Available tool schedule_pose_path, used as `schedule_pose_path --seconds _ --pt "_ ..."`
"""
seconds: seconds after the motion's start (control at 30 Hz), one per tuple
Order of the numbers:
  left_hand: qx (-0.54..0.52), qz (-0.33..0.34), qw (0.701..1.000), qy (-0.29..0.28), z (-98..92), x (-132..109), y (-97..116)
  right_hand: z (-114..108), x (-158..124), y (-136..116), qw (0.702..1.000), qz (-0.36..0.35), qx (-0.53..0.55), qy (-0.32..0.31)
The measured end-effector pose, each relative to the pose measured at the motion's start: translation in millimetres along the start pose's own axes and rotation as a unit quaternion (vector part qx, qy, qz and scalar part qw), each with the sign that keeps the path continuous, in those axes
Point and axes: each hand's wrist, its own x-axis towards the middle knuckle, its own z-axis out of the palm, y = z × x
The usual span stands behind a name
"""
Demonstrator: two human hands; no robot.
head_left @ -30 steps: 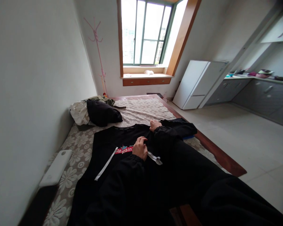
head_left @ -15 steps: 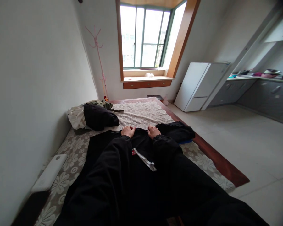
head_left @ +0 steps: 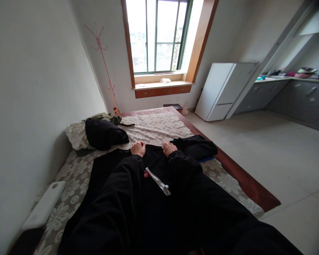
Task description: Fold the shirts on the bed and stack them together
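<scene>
A black T-shirt (head_left: 102, 173) lies spread over the bed, with a red label showing white letters partly visible. My left hand (head_left: 138, 148) is closed on the shirt's far edge. Close by on the right, my right hand (head_left: 169, 147) grips the same edge with curled fingers, and the black cloth runs between the two. A white cord (head_left: 158, 181) hangs in front of the shirt below my hands. My black sleeves hide much of the shirt's middle and right side. Just right of my right hand lies folded black clothing (head_left: 198, 147), with a blue edge under it.
A heap of black, white and green clothes (head_left: 106, 134) sits by the left wall. At the lower left lies a white, flat, phone-like object (head_left: 45, 205). The bed's patterned cover (head_left: 156, 124) has a reddish wooden border (head_left: 244, 182). A fridge (head_left: 225, 92) stands beyond, at right.
The view has shifted slightly, so the hands and bed appear a little further left. Both hands keep their hold on the shirt's edge, and more of the red label shows.
</scene>
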Motion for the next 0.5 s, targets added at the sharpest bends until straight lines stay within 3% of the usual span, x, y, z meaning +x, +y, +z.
schedule_pose_path --seconds 0.5 --pt "0.020 0.057 0.998 0.033 1.5 -12 -1 -21 -4 -9 0.997 0.000 -0.071 0.027"
